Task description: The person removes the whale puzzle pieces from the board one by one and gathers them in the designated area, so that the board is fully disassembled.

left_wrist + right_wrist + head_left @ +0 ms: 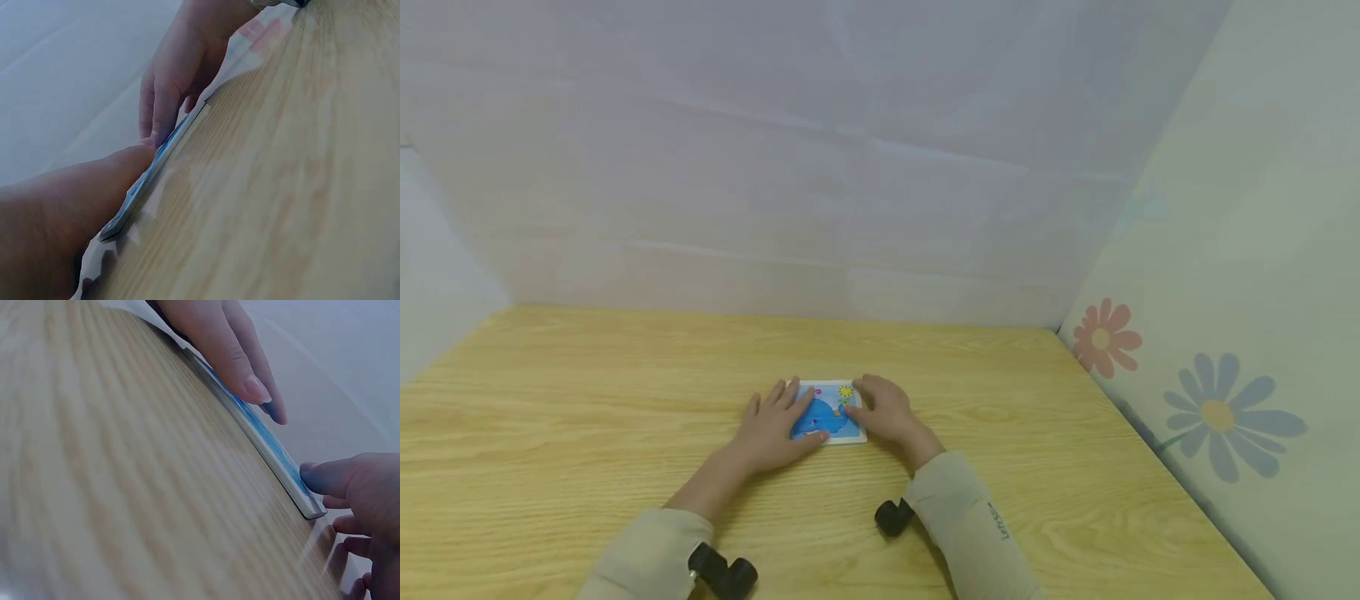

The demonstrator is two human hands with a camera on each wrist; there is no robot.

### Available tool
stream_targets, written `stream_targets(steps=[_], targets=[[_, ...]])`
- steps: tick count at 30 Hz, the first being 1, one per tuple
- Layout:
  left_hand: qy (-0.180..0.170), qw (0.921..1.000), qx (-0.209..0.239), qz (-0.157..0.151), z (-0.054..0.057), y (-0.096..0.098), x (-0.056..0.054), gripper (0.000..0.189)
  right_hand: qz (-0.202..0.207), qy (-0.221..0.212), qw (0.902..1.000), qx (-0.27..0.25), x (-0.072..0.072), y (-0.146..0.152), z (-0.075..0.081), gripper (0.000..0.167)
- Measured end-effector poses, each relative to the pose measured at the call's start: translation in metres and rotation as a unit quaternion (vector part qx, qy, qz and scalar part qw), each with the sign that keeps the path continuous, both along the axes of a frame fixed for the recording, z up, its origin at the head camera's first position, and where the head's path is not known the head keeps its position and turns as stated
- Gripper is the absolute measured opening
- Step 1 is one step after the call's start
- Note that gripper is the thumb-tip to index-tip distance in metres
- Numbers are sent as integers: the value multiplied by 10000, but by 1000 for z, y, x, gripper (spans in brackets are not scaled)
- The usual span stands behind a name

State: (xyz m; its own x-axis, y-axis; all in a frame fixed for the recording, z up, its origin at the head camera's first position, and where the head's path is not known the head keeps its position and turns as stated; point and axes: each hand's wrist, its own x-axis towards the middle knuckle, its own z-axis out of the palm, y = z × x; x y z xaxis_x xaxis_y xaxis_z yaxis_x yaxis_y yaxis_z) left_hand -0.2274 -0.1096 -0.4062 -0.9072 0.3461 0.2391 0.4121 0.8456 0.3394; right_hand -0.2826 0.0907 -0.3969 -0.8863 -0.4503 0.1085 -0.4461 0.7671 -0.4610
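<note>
A flat picture board (823, 416) lies on the wooden table. It has a white rim and a blue animal-like shape with a yellow flower or sun in the upper right corner. My left hand (769, 432) rests over its left side, fingers spread, thumb along the lower part. At the right side my right hand (889, 413) touches the picture with its thumb, the index finger near the upper right corner. In the right wrist view the other fingers of the right hand (369, 506) lie beyond the board's end, around nothing visible.
The light wooden table (1000, 400) stretches out on all sides of the board. Behind it hangs a pale creased sheet (820, 183). Along the right edge stands a light panel with a red flower (1101, 337) and a blue-grey flower (1217, 415).
</note>
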Motion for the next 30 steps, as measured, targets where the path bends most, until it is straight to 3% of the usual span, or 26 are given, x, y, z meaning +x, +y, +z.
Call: stream_targets(steps=[5,13,30], targets=[[-105,9999,-86,0,0,0,1,73,-56,100,9999,73,-1,0,-1,47],[-204,9996,-217,30,-3,0,-3,74,-219,-82,9997,74,-1,0,-1,44],[-352,9992,-190,72,-2,1,-1,74,-202,-141,9996,96,1,-1,1,42]])
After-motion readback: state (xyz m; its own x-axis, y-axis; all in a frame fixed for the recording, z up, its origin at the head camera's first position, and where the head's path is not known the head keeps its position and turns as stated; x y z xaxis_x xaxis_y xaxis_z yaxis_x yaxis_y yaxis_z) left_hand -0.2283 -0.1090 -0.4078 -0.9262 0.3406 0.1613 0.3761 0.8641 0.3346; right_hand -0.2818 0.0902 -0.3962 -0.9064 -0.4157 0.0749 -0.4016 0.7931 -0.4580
